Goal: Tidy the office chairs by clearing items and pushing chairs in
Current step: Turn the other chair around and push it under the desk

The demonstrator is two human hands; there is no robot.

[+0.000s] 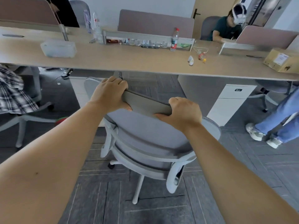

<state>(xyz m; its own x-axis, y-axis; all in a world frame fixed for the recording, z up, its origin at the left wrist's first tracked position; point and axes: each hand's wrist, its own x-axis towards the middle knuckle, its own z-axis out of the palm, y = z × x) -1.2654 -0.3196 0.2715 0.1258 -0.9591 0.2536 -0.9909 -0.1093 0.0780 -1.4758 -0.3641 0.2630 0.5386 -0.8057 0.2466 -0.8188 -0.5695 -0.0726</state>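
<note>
A grey office chair (145, 138) with a white frame stands in front of the long wooden desk (129, 62), pulled out from it and turned at an angle. A flat grey slab-like item (145, 102), like a closed laptop or sleeve, lies tilted just above the chair's cushion. My left hand (110, 92) grips its left end and my right hand (182, 110) grips its right end, fingers curled over the top edge. Whether the item still touches the cushion cannot be told.
On the desk are a clear plastic box (58, 49), a water bottle (174, 39), small jars and a cardboard box (281, 62). A white drawer unit (229, 102) stands under the desk. A person's legs (275, 123) are at right, another chair (21, 110) with plaid cloth at left.
</note>
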